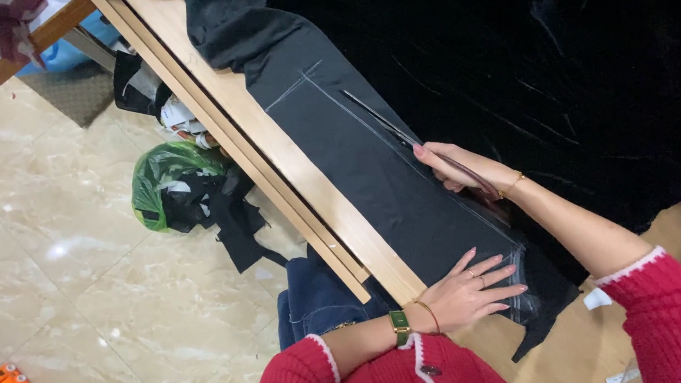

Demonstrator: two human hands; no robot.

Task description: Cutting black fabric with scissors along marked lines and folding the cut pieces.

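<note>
The black cloth (pixel 371 164) lies spread along the edge of the wooden table (pixel 306 178), chalk lines drawn on it. Her left hand (pixel 468 291) rests flat on the cloth, fingers spread, gripping nothing. Her right hand (pixel 462 168) is closed around scissors (pixel 401 133), blades on the cloth.

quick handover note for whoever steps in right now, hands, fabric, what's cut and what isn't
Left hand: flat, fingers spread, pressing the near end of the dark fabric onto the wooden table.
Right hand: gripping scissors, blades pointing up along a chalk line on the fabric.
Fabric lies along the table edge, chalk outline visible; a larger black cloth sits beside it.
Done: lines marked. How far the cut has run cannot be told.
Left: the chalk line ahead of the blades looks uncut.
Scraps and a green bag lie on the floor.
</note>
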